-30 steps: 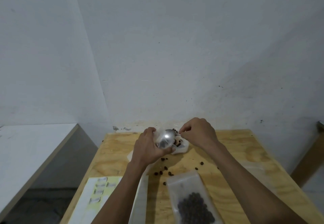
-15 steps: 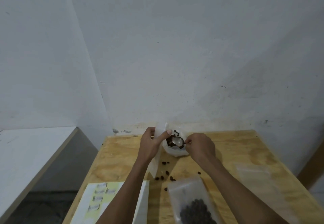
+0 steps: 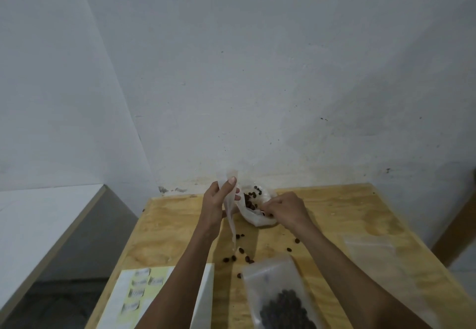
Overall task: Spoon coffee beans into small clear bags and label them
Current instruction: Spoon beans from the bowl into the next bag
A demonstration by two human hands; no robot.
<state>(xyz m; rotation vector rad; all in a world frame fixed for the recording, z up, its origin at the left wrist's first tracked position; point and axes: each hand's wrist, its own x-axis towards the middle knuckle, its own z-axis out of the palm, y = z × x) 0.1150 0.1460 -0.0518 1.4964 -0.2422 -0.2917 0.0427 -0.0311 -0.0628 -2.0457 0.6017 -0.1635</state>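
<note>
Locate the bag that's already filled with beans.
In the head view, the filled bag lies flat on the wooden table at the bottom centre, under the right forearm, with scattered beans just beyond it and the label sheet to its left.

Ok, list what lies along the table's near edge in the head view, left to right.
label sheet → left forearm → filled bag → right forearm → empty bag.
</note>
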